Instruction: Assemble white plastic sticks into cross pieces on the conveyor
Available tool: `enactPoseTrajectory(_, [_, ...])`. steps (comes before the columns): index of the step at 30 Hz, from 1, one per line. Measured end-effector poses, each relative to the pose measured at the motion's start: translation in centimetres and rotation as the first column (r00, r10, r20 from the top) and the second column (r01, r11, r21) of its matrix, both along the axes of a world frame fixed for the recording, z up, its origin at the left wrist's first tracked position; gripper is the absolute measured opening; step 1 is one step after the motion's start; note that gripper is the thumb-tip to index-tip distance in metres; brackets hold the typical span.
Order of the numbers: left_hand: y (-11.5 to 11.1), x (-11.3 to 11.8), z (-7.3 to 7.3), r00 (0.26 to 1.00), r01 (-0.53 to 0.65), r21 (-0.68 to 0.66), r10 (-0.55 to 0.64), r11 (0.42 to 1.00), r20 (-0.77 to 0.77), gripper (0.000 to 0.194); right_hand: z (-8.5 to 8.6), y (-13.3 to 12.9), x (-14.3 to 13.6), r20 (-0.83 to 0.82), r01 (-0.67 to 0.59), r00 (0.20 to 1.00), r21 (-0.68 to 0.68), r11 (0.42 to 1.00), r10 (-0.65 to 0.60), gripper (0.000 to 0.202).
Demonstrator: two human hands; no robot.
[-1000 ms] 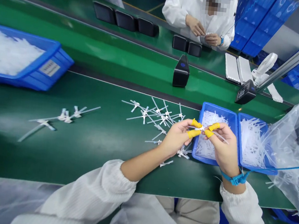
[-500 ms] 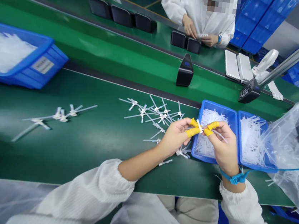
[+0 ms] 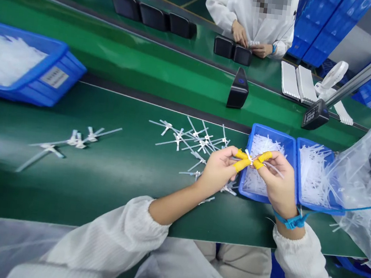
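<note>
My left hand [image 3: 221, 166], with yellow covers on thumb and forefinger, pinches a small white plastic connector [image 3: 249, 158]. Opposite it, my right hand [image 3: 277, 176], its fingertips covered in yellow too, is closed on a thin translucent tube [image 3: 273, 169] that meets the connector. The fingertips nearly touch and hide much of the joint. Below the hands sits a blue bin [image 3: 244, 186] of short white pieces. Several white connectors with tubes [image 3: 203, 143] lie in a loose pile left of my left hand.
A second blue bin [image 3: 320, 207] and a clear plastic bag [image 3: 362, 177] stand at the right. Another small group of tubed connectors [image 3: 78, 140] lies left, before a large blue bin [image 3: 49, 87]. Black housings [image 3: 239, 89] stand on the green belt; a co-worker [image 3: 253, 17] sits across.
Both hands keep their pinch at almost the same spot. On the belt, the black housing has shifted slightly to the right. The camera view has moved a little.
</note>
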State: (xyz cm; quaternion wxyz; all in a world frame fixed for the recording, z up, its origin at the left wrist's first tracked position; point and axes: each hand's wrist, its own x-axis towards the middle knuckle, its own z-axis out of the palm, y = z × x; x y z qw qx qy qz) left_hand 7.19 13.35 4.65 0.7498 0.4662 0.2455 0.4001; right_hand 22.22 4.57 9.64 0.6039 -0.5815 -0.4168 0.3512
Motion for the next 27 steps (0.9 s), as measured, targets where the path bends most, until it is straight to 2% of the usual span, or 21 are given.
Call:
enactPoseTrajectory(6, [-0.2, 0.0, -0.6, 0.999, -0.032, 0.077, 0.033, 0.996, -0.008, 0.045, 0.1, -0.1, 0.0, 0.051, 0.017, 0.999, -0.006, 1.000, -0.017, 0.032])
enactPoseTrajectory(11, [-0.5, -0.3, -0.2, 0.993, -0.117, 0.268, 0.116, 0.956, 0.021, 0.040, 0.0, -0.2, -0.1, 0.055, 0.013, 0.998, 0.022, 1.000, -0.015, 0.029])
enactPoseTrajectory(13, [-0.5, -0.5, 0.1, 0.986, -0.159, 0.394, 0.165, 0.905, 0.019, 0.037, 0.1, -0.3, -0.2, 0.054, 0.018, 0.998, 0.025, 1.000, -0.019, 0.028])
enactPoseTrajectory(16, [-0.2, -0.8, 0.3, 0.965, -0.225, 0.593, 0.261, 0.773, 0.026, 0.031, 0.2, -0.4, -0.2, 0.070, 0.020, 0.997, 0.025, 0.999, -0.022, 0.028])
enactPoseTrajectory(18, [0.0, -0.9, 0.3, 0.953, -0.249, 0.660, 0.301, 0.708, 0.038, 0.030, 0.2, -0.5, -0.1, 0.077, 0.018, 0.997, 0.030, 0.999, -0.020, 0.025])
enactPoseTrajectory(19, [0.1, -0.9, 0.3, 0.955, -0.241, 0.661, 0.294, 0.711, 0.032, 0.029, 0.1, -0.5, -0.1, 0.077, 0.018, 0.997, 0.033, 0.999, -0.020, 0.024])
enactPoseTrajectory(20, [0.2, -0.9, 0.2, 0.962, -0.222, 0.636, 0.273, 0.739, 0.019, 0.027, 0.0, -0.4, -0.1, 0.073, 0.018, 0.997, 0.035, 0.999, -0.021, 0.022])
enactPoseTrajectory(23, [0.6, -0.7, -0.1, 0.988, -0.132, 0.459, 0.156, 0.879, -0.013, 0.016, -0.2, -0.3, -0.1, 0.056, 0.018, 0.998, 0.044, 0.999, -0.020, 0.021])
enactPoseTrajectory(24, [0.7, -0.7, -0.2, 0.992, -0.112, 0.402, 0.127, 0.909, -0.011, 0.015, -0.2, -0.2, -0.2, 0.051, 0.022, 0.998, 0.052, 0.998, -0.024, 0.021])
enactPoseTrajectory(27, [1.7, -0.7, -0.1, 0.988, -0.153, 0.337, 0.157, 0.929, 0.018, 0.024, -0.1, 0.1, -0.4, 0.033, 0.081, 0.996, 0.080, 0.993, -0.084, 0.019])
